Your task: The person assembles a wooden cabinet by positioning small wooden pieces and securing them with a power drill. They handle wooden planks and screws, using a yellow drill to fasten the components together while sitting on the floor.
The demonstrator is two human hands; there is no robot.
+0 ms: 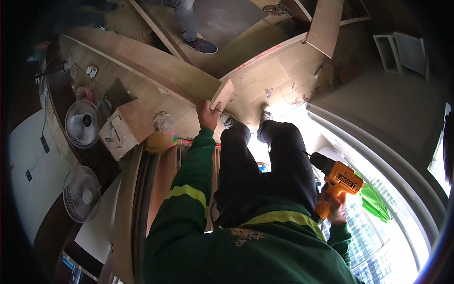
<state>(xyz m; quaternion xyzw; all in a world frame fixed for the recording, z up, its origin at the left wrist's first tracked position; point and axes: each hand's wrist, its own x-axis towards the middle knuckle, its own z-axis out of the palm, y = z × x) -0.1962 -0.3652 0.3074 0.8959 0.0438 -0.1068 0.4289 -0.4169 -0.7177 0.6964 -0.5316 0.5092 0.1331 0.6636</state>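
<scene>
1. Green sleeves with yellow bands fill the near edge; these are your own arms, above dark trousers and two shoes (pixel 246 118) standing on the floor.
2. Your right hand (pixel 335 207) is low on the right, fingers closed round the grip of an orange and black cordless drill (pixel 336 182), whose nose points up and to the left. Just right of it lies a green cloth (pixel 373 201) by the bright window.
3. Your left hand (pixel 208 116) reaches farther out, clamped on the end of a long plywood board (pixel 156 66), thumb against its cut edge. The board runs away to the far left.
4. Left of that hand sit a small wooden box (pixel 126 128) and a broom head (pixel 164 121).
5. At the left wall stand two round fans (pixel 82 124), one nearer than the other.
6. Farthest off, another person's leg and dark shoe (pixel 202 46) rest on the wooden floor (pixel 274 71).
</scene>
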